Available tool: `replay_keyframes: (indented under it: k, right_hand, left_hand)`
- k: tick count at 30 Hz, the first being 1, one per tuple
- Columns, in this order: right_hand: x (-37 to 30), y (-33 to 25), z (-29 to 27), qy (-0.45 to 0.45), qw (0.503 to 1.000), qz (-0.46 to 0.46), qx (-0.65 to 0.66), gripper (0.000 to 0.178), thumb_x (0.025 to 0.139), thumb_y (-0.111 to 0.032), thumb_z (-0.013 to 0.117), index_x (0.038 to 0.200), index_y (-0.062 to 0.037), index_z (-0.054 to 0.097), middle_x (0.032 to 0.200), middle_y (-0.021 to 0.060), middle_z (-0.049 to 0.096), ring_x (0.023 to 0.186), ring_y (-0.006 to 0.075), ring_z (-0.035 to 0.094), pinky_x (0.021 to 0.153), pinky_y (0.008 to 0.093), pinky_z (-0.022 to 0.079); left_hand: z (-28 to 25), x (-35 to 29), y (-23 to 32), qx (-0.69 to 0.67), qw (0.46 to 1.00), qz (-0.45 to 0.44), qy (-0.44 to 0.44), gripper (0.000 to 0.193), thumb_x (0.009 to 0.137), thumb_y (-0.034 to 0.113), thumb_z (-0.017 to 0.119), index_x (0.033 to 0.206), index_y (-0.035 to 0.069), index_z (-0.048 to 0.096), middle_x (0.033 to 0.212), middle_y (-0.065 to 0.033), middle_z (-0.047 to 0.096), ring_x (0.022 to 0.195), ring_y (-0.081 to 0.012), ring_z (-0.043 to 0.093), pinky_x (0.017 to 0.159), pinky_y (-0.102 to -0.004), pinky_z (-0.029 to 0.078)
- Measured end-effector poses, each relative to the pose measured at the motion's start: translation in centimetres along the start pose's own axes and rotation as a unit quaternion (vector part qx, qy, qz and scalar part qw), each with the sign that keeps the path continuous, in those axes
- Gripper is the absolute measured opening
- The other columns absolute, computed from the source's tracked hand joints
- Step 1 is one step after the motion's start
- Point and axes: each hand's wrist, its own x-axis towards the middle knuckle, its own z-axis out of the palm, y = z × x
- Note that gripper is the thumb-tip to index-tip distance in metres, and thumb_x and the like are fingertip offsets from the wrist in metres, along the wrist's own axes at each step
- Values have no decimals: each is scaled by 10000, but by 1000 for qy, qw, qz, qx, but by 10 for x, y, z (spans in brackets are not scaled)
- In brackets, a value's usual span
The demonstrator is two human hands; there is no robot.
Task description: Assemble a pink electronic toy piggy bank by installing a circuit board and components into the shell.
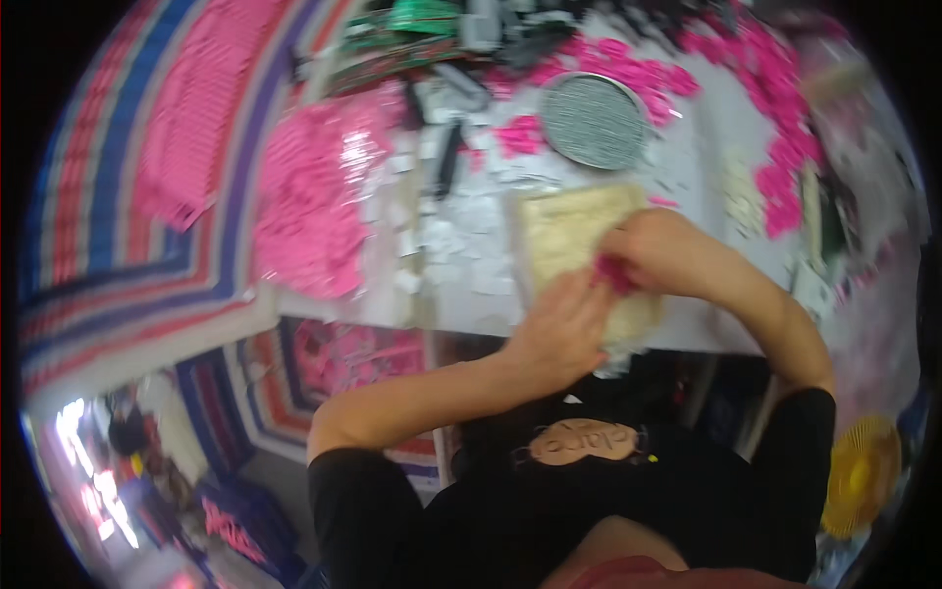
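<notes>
Close together over the front of the table, my two hands meet at a small deep-pink piece point(615, 274), blurred and partly covered by fingers. My right hand point(655, 249) is closed with its fingertips pinching that piece. From the other side my left hand point(561, 329) reaches in, fingers long and pressed together, their tips at the same piece. Beneath both hands lies a clear bag of cream-coloured pieces point(564, 211), its near end at the table's front edge. A round metal tin point(593, 120) of small grey parts stands just beyond the bag.
Loose pink pieces point(780, 147) spread across the back and right of the white table point(692, 147). On the left lies a clear bag of pink pieces point(314, 196), beside scattered white squares point(471, 245) and a black bar-shaped tool point(449, 159). Striped cloth point(98, 236) covers the left surface.
</notes>
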Motion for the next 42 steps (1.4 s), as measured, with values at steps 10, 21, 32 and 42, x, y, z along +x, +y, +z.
replay_keyframes:
  k: [10,21,32,42]
  right_hand:
    - [-4,-6,15,40,994,34,-96,348,715,-68,714,1037,-52,584,853,136,678,840,366,649,716,442,530]
    - [-70,-14,1,225,965,78,108,488,736,71,655,1210,-27,594,886,126,600,769,280,571,700,372,477]
    - [-143,32,0,276,944,180,14,243,790,-64,682,1032,-44,679,816,121,642,743,319,624,673,419,478]
    - [-194,158,-93,365,824,412,-135,276,809,-215,640,1040,-87,719,886,167,726,834,337,700,742,458,543]
  left_hand:
    - [-54,-4,-50,-281,954,76,-64,521,825,327,765,1259,78,619,1255,-121,618,1228,-280,564,1095,-459,389]
    - [-271,-286,-511,399,467,-693,379,650,824,405,697,1215,-101,587,1236,-304,618,1171,-433,604,1005,-490,477]
    - [-283,-330,-543,496,556,-629,-224,451,975,452,496,1169,119,730,1167,-170,711,1110,-354,666,958,-485,499]
    - [-280,-230,-361,410,717,-395,402,383,980,382,554,1124,57,697,1006,-231,663,921,-411,614,793,-516,458]
